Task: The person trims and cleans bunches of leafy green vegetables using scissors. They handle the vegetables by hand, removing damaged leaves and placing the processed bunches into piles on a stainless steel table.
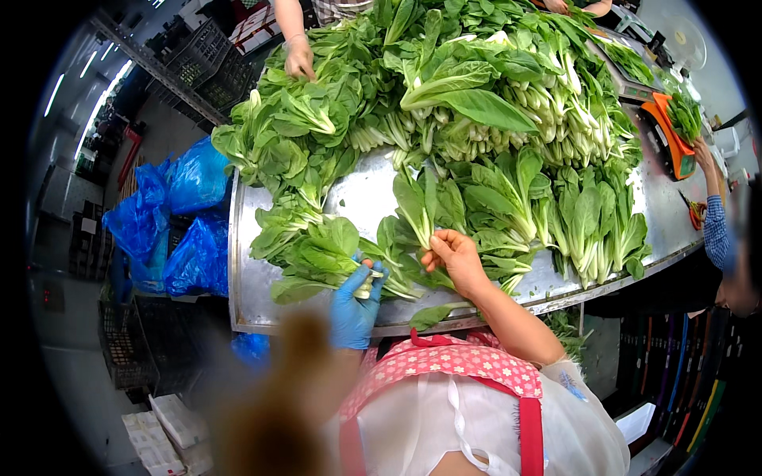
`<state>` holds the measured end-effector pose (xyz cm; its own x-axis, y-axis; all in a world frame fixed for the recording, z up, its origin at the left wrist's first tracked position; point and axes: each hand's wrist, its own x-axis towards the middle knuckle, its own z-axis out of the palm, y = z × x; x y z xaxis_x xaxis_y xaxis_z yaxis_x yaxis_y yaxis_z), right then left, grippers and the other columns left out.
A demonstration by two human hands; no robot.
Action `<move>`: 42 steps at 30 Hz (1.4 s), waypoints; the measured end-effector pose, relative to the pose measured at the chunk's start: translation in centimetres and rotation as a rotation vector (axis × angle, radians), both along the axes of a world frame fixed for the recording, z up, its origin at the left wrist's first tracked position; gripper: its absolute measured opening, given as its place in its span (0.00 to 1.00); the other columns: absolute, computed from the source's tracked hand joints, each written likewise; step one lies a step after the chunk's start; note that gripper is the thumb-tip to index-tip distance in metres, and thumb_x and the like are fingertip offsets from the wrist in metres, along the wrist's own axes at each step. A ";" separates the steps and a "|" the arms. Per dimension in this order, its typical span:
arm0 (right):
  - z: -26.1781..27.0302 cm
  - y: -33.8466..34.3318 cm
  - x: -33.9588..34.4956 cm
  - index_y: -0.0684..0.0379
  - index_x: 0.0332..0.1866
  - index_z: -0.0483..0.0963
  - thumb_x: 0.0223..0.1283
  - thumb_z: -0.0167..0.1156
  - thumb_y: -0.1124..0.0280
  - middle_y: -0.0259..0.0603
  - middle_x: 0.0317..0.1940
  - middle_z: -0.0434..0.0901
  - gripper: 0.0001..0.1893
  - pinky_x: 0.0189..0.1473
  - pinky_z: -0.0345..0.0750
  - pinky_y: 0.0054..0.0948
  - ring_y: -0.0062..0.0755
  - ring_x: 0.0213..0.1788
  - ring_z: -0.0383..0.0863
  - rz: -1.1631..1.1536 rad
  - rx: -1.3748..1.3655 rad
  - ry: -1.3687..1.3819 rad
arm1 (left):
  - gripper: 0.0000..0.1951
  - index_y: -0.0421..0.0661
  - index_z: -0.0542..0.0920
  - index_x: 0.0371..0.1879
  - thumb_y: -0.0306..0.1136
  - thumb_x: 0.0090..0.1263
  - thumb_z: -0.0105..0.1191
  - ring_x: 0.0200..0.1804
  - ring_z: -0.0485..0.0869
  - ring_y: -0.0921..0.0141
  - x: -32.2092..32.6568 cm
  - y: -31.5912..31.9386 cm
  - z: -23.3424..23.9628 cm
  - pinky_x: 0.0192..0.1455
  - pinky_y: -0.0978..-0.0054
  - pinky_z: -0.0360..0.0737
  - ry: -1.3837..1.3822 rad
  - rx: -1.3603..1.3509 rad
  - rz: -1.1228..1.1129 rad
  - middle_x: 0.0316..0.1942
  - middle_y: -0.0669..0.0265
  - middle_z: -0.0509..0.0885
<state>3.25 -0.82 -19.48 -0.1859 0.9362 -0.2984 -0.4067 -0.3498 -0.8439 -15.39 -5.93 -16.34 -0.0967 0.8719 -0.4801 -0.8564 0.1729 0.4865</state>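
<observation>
My left hand (356, 309), in a blue glove, is closed around the pale stem ends of a bunch of leafy greens (321, 253), whose leaves point away to the left. The bare fingers of my right hand (457, 259) pinch the base of a small leafy green plant (415, 199), held leaves up. Between and beyond both hands, more greens lie on the metal table (363, 184). Just right of my right hand is a row of plants (506, 208) with their stems towards me. A single loose leaf (437, 315) rests at the table's near edge.
A large heap of greens (476, 77) covers the far side, where another person's hand (299, 58) reaches in. At right, a co-worker's hand (702, 153) touches greens on an orange scale (664, 134); scissors (695, 213) lie nearby. Blue plastic bags (196, 178) stand beside the left edge.
</observation>
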 end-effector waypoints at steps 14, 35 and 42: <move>2.9 -3.3 -4.2 0.64 0.35 0.75 0.52 0.62 0.75 0.42 0.28 0.76 0.07 0.30 0.72 0.26 0.28 0.29 0.77 -0.176 0.827 -0.850 | 0.15 0.40 0.72 0.48 0.19 0.61 0.50 0.45 0.78 0.70 2.0 0.4 -0.1 0.49 0.75 0.76 0.239 0.084 -0.096 0.42 0.62 0.78; 2.6 -3.1 -0.9 0.61 0.28 0.72 0.47 0.63 0.66 0.44 0.28 0.75 0.10 0.31 0.74 0.33 0.43 0.30 0.76 0.201 1.016 -0.944 | 0.13 0.40 0.75 0.42 0.19 0.58 0.53 0.39 0.79 0.70 -0.6 1.2 -0.5 0.47 0.69 0.78 0.247 0.031 0.009 0.38 0.62 0.80; 4.3 -1.6 -3.2 0.66 0.31 0.73 0.51 0.64 0.67 0.37 0.25 0.76 0.12 0.29 0.72 0.23 0.23 0.25 0.75 0.078 0.439 -0.591 | 0.21 0.42 0.70 0.51 0.17 0.56 0.53 0.46 0.77 0.70 0.9 0.3 1.5 0.50 0.75 0.75 0.431 0.129 -0.139 0.45 0.64 0.77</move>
